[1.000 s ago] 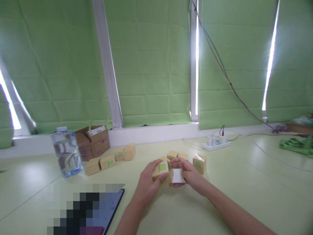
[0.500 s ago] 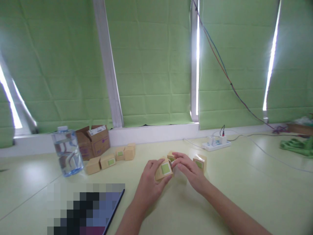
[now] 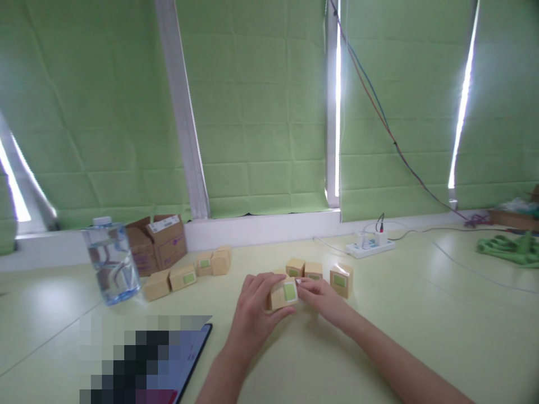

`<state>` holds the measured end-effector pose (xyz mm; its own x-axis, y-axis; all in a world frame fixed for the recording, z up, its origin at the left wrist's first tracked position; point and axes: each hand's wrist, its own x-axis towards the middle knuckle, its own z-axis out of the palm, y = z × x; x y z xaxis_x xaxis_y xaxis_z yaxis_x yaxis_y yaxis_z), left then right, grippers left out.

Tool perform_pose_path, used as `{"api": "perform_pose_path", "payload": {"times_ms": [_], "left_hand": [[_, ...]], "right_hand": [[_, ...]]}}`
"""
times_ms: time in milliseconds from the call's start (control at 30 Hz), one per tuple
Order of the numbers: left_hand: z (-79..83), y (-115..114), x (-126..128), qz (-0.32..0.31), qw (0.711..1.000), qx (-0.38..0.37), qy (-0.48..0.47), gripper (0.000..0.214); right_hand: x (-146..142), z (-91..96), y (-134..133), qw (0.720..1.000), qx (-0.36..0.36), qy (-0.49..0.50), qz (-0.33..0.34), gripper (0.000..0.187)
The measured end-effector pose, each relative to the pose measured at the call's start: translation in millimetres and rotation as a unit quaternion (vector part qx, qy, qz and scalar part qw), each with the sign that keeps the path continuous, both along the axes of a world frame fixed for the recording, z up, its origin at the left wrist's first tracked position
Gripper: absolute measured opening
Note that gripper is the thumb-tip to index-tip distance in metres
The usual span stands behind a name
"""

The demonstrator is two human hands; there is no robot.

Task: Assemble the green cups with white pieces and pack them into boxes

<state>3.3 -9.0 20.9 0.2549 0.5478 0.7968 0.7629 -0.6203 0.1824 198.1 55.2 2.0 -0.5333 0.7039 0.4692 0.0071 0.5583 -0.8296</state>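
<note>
**Tabletop (image 3: 421, 314) with labelled box (image 3: 283, 294) held over its visible middle**

Carton, brown, flaps up: one, by the far edge, left of centre.
Bottle (image 3: 113, 266), clear, blue base: one, upright, towards the far left corner.
Left hand (image 3: 250, 317): closed round the labelled box, gripping its left side; label turned to the viewer.
Right hand (image 3: 326, 303): fingers drawn together at the box's right end; whether they pinch anything cannot be told.
Loose boxes, small: four left of centre (image 3: 182, 277), at least three right of centre (image 3: 341, 280), towards the far edge.
White scrap (image 3: 298, 281), at the right fingertips: too small to identify.

Step in hand, by judgement: working at the box's right end. Any next move there calls for a steady left hold and light fingertips.
</note>
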Motion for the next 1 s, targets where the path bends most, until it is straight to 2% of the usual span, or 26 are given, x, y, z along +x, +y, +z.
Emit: {"api": "perform_pose_path", "payload": {"times_ms": [167,233,367,467,567,633,767,900,1000], "left_hand": [[3.3,-3,2,-0.017,0.999,0.024,0.037,0.061],[4.8,-7,6,-0.03,0.998,0.02,0.054,0.061],[6.7,-13,12,-0.052,0.995,0.005,0.079,0.061],[4.9,-10,11,-0.04,0.997,0.01,0.064,0.059],[1.6,-3,4,0.016,0.999,0.032,-0.016,0.055],[1.1,1,-1,0.069,0.994,0.038,-0.081,0.053],[5.3,6,-11,0.185,0.963,0.022,-0.194,0.051],[2.3,14,-26,0.276,0.929,-0.036,-0.242,0.056],[-9.9,23,-37,0.302,0.92,-0.151,-0.199,0.046]], "right_hand": [[-1,1.3,-5,0.987,-0.134,0.065,0.063,0.04],[0,0.5,-7,0.98,-0.163,0.08,0.078,0.041],[2,0.2,-9,0.981,-0.15,0.055,0.115,0.04],[2,0.1,-4,0.984,-0.141,0.046,0.1,0.043],[1,-1.2,4,0.981,-0.173,0.089,0.012,0.047],[2,-2.2,10,0.967,-0.202,0.146,-0.051,0.045],[10,-3.3,17,0.932,-0.25,0.232,-0.121,0.034],[11,-3.5,15,0.934,-0.263,0.195,-0.144,0.031],[5,-3.9,10,0.953,-0.242,0.127,-0.128,0.033]]}}
